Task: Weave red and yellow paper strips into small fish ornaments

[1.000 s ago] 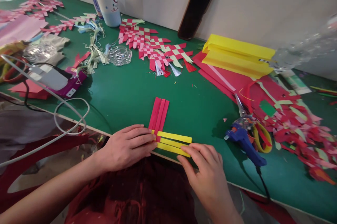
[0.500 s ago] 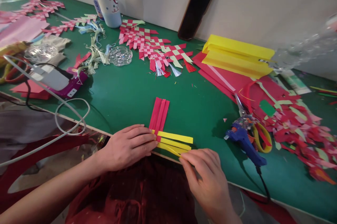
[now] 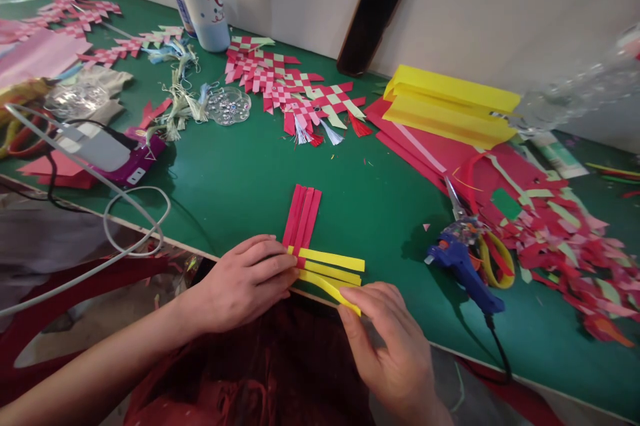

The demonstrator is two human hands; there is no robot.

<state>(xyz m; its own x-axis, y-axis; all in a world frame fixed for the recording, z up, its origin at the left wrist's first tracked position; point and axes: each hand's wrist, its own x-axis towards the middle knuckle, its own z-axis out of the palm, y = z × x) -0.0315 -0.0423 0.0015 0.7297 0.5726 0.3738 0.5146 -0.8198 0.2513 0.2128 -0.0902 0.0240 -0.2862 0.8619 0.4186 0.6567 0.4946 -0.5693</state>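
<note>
Flat and palm down, the left hand (image 3: 245, 283) lies at the near edge of the worktop (image 3: 240, 179), its fingers nearly straight and close together. Its fingertips rest where the red strips (image 3: 303, 216) meet the yellow strips (image 3: 333, 258); its thumb is out of sight, so whether it pinches the paper or only presses on it cannot be told. The right hand (image 3: 387, 326) has thumb and forefinger closed on the free end of the nearest yellow strip (image 3: 323, 283), which bows away from the other yellow ones towards the person. Those others run out to the right, apart at their free ends, while the red strips point away, side by side, across the green surface.

To the right of the right hand lies a blue glue gun (image 3: 463, 266), its black cord trailing over the edge, beside a pair of scissors (image 3: 453, 198) with blades pointing away. Beyond them is a heap of paper scraps (image 3: 565, 239), mostly red and pink. Folded yellow paper (image 3: 450, 106) sits on red sheets (image 3: 425, 146) near the wall, against which a phone (image 3: 373, 23) leans. Further left are woven checked pieces (image 3: 270, 79), a clear tray (image 3: 229, 106) of small beads, and an upright spotted bottle (image 3: 204, 6)
</note>
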